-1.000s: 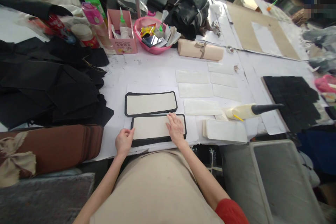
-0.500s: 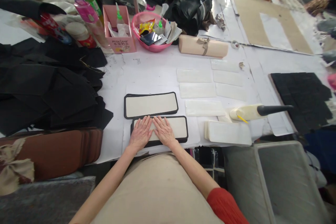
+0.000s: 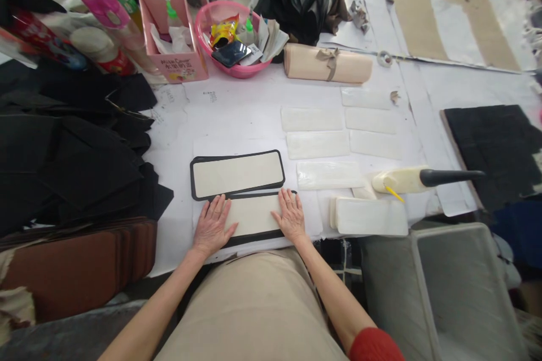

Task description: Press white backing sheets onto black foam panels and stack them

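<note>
A cream rectangular panel with a black border (image 3: 255, 215) lies on the near edge of the table. My left hand (image 3: 213, 227) rests flat on its left end, fingers extended and thumb spread. On its right end my right hand (image 3: 291, 216) lies flat too, fingers stretched forward. The panel's middle shows between the two hands, and its ends are partly hidden under them. Just beyond my fingertips sits another cream panel with a black border (image 3: 237, 174), stacked slightly askew on black pieces.
White strips (image 3: 318, 145) lie in rows to the right, beside a pale stack (image 3: 368, 216) and a cream bottle with a black nozzle (image 3: 402, 179). Black sheets (image 3: 71, 163) and brown panels (image 3: 84, 271) are piled at left. A pink basket (image 3: 243, 72) stands behind.
My hands have slid apart from the panel's middle, the left one to its left end and the right one to its right end. The view has shifted slightly.
</note>
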{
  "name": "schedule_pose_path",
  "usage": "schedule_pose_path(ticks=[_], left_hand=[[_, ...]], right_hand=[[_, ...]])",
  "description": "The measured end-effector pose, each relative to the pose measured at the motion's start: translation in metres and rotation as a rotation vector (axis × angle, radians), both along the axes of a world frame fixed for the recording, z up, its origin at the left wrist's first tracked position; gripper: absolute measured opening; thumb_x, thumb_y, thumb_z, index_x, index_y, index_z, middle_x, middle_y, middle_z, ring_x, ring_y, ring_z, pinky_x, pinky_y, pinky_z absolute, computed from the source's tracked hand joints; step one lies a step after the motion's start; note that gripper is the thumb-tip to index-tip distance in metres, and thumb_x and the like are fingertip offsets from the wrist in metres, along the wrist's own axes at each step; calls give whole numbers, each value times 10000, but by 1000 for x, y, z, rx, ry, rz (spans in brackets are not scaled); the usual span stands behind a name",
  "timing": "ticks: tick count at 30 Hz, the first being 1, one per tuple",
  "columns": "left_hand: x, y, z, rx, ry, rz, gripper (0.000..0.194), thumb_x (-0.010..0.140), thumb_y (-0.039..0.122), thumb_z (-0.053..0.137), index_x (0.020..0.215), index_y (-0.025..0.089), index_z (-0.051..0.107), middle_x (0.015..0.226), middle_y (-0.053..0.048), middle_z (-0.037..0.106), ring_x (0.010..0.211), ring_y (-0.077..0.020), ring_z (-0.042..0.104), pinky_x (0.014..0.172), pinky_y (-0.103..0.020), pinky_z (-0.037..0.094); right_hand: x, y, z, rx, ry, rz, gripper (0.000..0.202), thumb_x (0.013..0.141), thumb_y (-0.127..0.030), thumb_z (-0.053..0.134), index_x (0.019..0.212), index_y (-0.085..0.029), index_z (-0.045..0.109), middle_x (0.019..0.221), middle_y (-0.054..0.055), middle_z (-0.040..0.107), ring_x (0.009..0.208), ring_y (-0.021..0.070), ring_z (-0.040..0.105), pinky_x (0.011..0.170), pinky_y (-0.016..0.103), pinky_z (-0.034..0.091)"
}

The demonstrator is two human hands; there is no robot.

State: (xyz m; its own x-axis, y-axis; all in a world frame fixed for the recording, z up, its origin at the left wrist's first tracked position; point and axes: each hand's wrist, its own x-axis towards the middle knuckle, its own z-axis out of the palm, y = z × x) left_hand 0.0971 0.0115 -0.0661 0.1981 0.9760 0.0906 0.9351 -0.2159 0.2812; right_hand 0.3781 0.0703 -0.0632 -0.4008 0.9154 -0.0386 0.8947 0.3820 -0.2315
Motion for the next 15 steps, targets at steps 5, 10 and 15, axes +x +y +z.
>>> schedule_pose_path(ticks=[5, 10, 15], left_hand=[[0, 1, -2, 8, -17, 2, 761, 858, 423, 548, 1506, 138, 270, 1558, -182, 290, 1451, -321, 236, 1180, -535, 167], [0, 4, -2, 36, -32, -7, 715, 875, 434, 526, 1485, 128, 314, 1544, -188, 322, 1439, -329, 266, 1173, -540, 188], [-7, -5, 8, 114, -139, 134, 663, 897, 413, 514, 1462, 116, 336, 1500, -196, 386, 1424, -326, 291, 1149, -512, 286]], right_hand=[[-1, 0, 0, 4, 3, -4, 705, 969, -481, 418, 1535, -123, 200, 1579, 108, 259, 1472, 253, 183, 1198, 466, 111], [-1, 3, -1, 34, 24, 2, 675, 967, -452, 437, 1526, -132, 237, 1572, 103, 283, 1465, 250, 207, 1196, 459, 129], [8, -6, 5, 118, 134, -171, 583, 981, -359, 396, 1507, -133, 286, 1544, 115, 345, 1457, 235, 226, 1184, 467, 177]])
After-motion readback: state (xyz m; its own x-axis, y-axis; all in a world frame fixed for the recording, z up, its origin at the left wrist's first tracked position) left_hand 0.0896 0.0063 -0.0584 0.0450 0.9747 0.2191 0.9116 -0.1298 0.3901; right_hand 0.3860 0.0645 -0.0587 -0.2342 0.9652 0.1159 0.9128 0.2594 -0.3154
